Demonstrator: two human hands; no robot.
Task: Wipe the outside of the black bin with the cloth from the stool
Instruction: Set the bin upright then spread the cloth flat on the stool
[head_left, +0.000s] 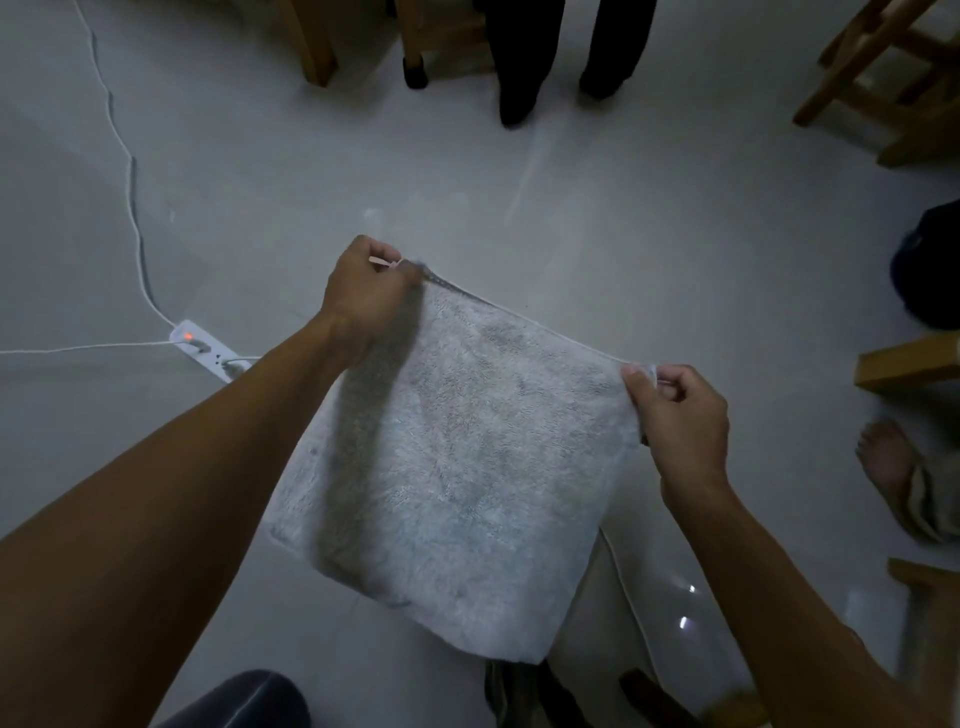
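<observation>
A pale grey-white terry cloth (457, 457) hangs spread out flat in front of me above the floor. My left hand (363, 291) pinches its upper left corner. My right hand (680, 410) pinches its upper right corner, so the top edge is stretched taut between them. A dark rounded object (244, 699) at the bottom left edge may be the black bin; I cannot tell for sure. No stool seat is clearly visible under the cloth.
A white power strip (205, 351) with a red light and white cables lies on the floor at left. Wooden furniture legs (883, 83) stand at the back and right. A person's dark trousers (566, 47) are at the top; a bare foot (893, 467) is at right.
</observation>
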